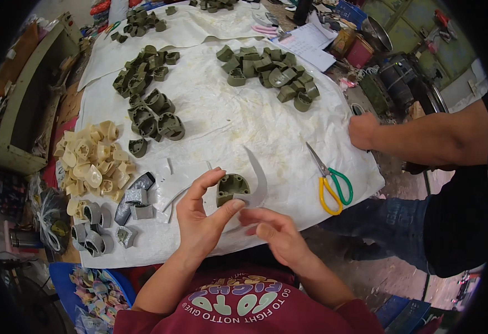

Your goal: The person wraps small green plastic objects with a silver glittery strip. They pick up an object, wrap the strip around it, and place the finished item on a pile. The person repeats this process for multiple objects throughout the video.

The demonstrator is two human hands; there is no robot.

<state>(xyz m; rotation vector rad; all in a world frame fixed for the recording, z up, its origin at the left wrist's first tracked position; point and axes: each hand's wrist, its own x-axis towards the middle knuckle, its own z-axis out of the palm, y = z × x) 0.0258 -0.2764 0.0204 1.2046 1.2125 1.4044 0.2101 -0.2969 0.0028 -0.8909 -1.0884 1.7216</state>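
My left hand (202, 214) pinches a small olive-green hollow plastic part (232, 184), rounded on one side, between thumb and fingers over the table's near edge. A thin curved grey strip (260, 179) runs from the part's lower side and arcs up to its right. Close beside the strip's lower end is my right hand (277, 232), its fingers loosely bent and apart, with nothing visible in them. Left of my left hand lie loose grey strips (177, 199) and several parts wrapped in grey (94, 243).
Cream parts (91, 158) are heaped at left. Olive-green parts lie in piles at far left (143, 72) and far right (271, 69). Scissors (332, 186) with yellow and green handles rest at right, near another person's arm (416, 133). A blue bin (60, 278) stands below left.
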